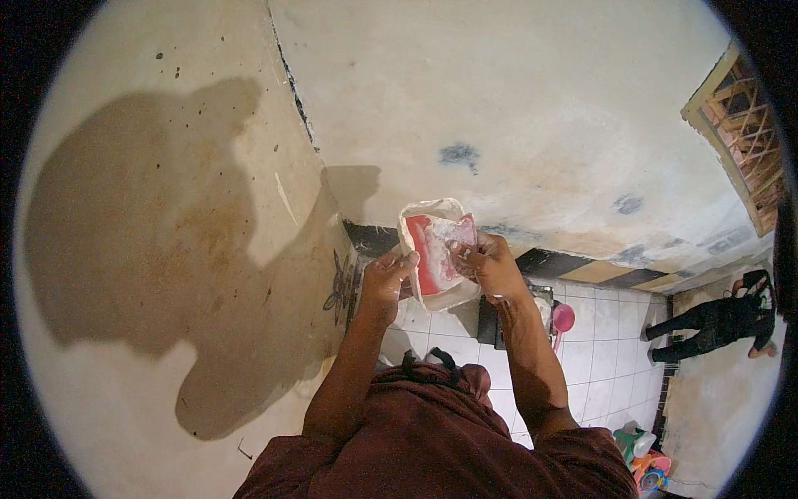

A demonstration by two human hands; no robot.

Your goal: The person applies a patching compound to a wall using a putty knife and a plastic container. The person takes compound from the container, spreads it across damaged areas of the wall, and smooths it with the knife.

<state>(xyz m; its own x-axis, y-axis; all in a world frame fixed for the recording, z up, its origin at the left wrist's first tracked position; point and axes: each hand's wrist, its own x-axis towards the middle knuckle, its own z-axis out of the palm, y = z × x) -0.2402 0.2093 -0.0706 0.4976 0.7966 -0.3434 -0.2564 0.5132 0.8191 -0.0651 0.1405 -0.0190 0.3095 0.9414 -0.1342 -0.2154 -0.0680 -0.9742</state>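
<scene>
In front of the wall corner I hold up a shallow, white-smeared container [440, 205] with a rounded, uneven rim. My left hand [386, 284] grips its left side, thumb over the edge and the other fingers hidden behind it. Across the container's opening lies a flat red scraper-like piece [426, 264], coated with white paste [442, 249] toward its right side. My right hand [497, 268] pinches this piece at its right edge, with white residue on the fingertips. Whether the right fingers also touch the container is hard to make out.
Stained plaster walls [532, 150] meet at a cracked corner; my shadow covers the left one. Below are a white tiled floor [598, 333], a black box-like object [490, 324] and a pink dipper [564, 318]. Another person [723, 320] stands at far right, near a lattice opening [744, 125].
</scene>
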